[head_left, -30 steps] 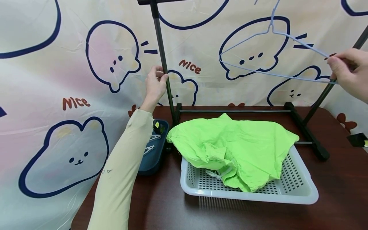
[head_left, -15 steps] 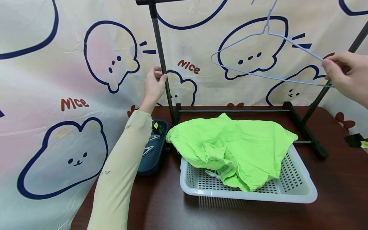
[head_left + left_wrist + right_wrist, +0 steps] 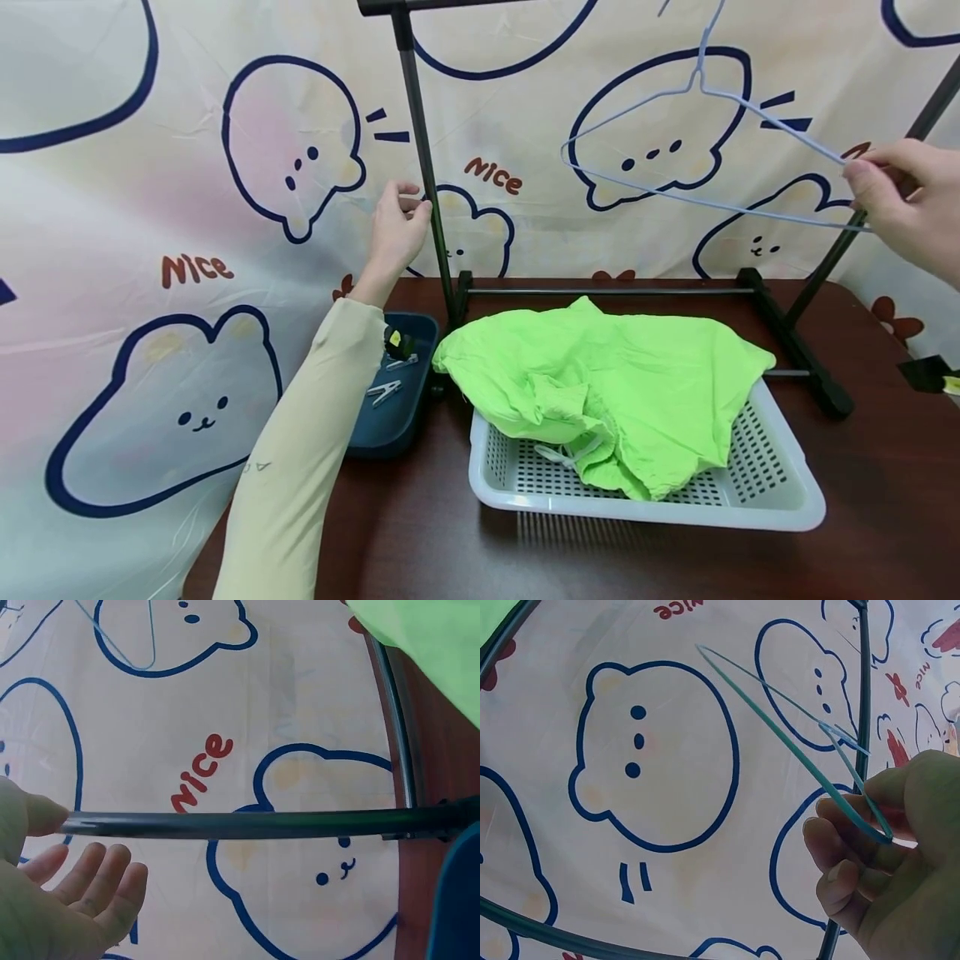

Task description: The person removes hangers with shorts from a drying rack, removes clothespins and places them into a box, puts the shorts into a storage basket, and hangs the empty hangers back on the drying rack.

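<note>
My right hand [image 3: 911,204] pinches a light-blue wire clothes hanger [image 3: 701,62] by one corner, raised at the right; the hook runs out at the top of the head view. In the right wrist view the hanger [image 3: 780,733] passes between thumb and fingers. My left hand [image 3: 397,229] is beside the left post [image 3: 422,125] of a black clothes rack. Its thumb lies right at the post [image 3: 262,825] in the left wrist view, while the loosely bent fingers are off it. A bright green garment [image 3: 660,375] with a white drawstring lies bunched over a white perforated basket [image 3: 645,512].
Clothespins [image 3: 384,392] lie in a dark blue tray [image 3: 393,433] at the left, partly behind my sleeve. The rack's right foot [image 3: 798,350] stands on the brown table [image 3: 600,567] behind the basket. A cartoon-printed curtain [image 3: 300,417] closes off the back.
My left hand has loosened from the rack post and shifted slightly left and down, uncovering more of the tray. The right hand and hanger have dipped a little to the left.
</note>
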The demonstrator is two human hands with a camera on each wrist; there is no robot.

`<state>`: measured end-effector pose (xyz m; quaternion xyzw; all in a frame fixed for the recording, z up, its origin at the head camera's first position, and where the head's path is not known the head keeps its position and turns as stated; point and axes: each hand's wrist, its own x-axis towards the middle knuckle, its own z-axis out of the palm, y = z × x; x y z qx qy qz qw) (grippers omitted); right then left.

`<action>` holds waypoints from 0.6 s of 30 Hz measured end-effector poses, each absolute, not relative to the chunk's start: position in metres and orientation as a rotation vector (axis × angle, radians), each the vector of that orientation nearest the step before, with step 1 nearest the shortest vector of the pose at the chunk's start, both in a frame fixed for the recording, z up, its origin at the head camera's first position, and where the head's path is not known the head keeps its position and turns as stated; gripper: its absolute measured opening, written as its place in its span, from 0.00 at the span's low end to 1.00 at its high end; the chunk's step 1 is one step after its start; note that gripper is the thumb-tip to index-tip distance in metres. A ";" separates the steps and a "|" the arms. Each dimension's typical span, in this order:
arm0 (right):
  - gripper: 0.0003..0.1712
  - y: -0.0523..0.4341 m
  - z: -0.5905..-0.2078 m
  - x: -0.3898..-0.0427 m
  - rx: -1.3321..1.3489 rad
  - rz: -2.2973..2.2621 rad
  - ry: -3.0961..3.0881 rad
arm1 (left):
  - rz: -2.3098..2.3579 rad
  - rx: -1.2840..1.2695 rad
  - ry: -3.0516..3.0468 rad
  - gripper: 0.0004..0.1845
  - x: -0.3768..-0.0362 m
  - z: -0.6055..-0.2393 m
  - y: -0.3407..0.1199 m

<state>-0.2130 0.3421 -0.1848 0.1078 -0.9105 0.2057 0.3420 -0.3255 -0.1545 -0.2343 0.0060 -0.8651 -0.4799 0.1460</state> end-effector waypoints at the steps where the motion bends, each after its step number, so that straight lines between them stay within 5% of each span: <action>1: 0.18 0.343 -0.185 -0.213 0.276 0.544 -2.364 | -1.379 0.016 -2.492 0.19 -0.324 -0.235 -0.156; 18: 0.17 0.351 -0.200 -0.215 0.249 0.561 -2.446 | -1.247 -0.093 -2.581 0.19 -0.300 -0.253 -0.165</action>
